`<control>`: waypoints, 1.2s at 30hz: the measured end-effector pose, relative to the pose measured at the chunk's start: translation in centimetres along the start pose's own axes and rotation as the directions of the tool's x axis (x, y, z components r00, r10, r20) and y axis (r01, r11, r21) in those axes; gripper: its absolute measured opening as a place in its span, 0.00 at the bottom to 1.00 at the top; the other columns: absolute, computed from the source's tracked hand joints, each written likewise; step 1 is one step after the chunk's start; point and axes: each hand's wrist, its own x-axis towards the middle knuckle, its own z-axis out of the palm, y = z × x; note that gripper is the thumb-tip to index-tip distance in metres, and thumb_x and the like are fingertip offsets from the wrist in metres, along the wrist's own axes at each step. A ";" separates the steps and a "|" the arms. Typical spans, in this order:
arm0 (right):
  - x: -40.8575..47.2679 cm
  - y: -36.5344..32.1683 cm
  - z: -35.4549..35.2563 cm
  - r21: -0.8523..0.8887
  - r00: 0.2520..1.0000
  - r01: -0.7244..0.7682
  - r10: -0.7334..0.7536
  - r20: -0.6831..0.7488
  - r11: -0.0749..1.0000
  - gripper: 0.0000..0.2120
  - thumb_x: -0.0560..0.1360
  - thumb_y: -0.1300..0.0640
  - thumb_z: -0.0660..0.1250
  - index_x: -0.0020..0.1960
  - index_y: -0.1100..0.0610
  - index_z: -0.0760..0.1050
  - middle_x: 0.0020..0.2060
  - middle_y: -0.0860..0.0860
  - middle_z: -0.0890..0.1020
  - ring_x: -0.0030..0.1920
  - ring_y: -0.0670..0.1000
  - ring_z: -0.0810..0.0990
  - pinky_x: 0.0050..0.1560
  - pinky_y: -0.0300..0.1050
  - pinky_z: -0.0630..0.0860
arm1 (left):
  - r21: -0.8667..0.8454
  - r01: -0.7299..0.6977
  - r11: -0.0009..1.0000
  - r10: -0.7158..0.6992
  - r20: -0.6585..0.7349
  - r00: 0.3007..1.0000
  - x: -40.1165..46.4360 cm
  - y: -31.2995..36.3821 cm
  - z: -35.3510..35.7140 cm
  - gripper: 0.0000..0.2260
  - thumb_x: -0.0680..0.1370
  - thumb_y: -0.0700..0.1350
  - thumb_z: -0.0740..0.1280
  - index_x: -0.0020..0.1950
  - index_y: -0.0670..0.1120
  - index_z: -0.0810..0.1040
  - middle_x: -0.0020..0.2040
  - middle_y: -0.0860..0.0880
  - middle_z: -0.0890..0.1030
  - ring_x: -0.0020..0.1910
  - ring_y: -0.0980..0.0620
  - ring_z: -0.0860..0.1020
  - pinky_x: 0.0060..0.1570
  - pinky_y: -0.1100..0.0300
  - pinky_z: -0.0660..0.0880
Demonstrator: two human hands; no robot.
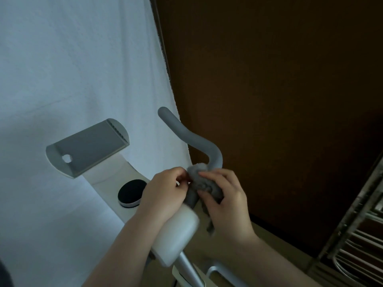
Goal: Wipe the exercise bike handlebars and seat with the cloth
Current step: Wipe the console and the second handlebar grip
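cloth (204, 181) wrapped round handlebar (191, 139), pinched by both hands.

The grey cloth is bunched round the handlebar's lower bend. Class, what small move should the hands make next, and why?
Probably slide the cloth up the handlebar toward its tip. Both the right hand and left hand pinch it wrapped at the bend, and the bare curved stretch above looks unwiped.

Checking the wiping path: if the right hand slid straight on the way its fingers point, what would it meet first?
The right hand grips the grey cloth around the handlebar, fingers pointing toward the left hand. It would probably meet that hand's fingertips first, though depth is unclear.
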 end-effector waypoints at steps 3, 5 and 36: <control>0.1 -0.6 0.2 0.000 0.993 -0.085 0.085 -0.084 0.996 0.20 0.72 0.65 0.71 0.60 0.47 0.76 0.57 0.41 0.71 0.59 0.40 0.72 0.56 0.31 0.73 | -0.002 -0.014 1.000 0.014 -0.020 1.000 -0.3 -0.2 0.3 0.07 0.78 0.46 0.62 0.47 0.56 0.78 0.43 0.59 0.80 0.40 0.58 0.77 0.36 0.61 0.72; -0.7 -1.5 0.7 -0.070 1.000 0.000 -0.001 -0.003 0.998 0.20 0.72 0.65 0.71 0.60 0.47 0.77 0.57 0.41 0.71 0.59 0.42 0.71 0.56 0.35 0.74 | -0.018 -0.019 1.000 0.018 -0.022 1.000 -0.3 -0.3 0.3 0.06 0.78 0.45 0.62 0.45 0.54 0.77 0.41 0.56 0.79 0.37 0.57 0.76 0.35 0.60 0.72; 1.5 -0.5 0.1 -0.007 0.972 -0.174 0.171 -0.163 0.985 0.19 0.73 0.62 0.71 0.59 0.43 0.75 0.55 0.37 0.71 0.58 0.37 0.72 0.54 0.30 0.74 | -0.020 -0.024 1.000 0.026 0.088 0.996 2.1 1.2 -0.1 0.05 0.79 0.47 0.62 0.48 0.52 0.78 0.45 0.55 0.79 0.44 0.56 0.76 0.41 0.60 0.74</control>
